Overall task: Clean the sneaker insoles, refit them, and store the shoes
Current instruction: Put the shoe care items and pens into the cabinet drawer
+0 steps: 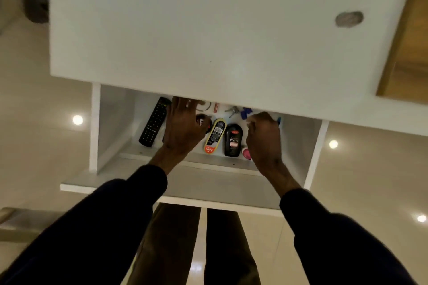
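Plainly, in the open white drawer [108,127] the spread-fingered left hand [185,127] lies nearer than the curled right hand [264,141], grip unclear, to the Kiwi bottle [215,135], lying lengthwise away from the person; sneakers unseen

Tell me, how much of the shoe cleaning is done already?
Nothing looks finished: no sneakers or insoles are in view. Right now both hands are in the open drawer: the left hand is spread over a dark container beside the remote, and the right hand is curled next to the Cherry bottle; whether it holds anything is unclear. Cleaning, refitting and storing all seem left.
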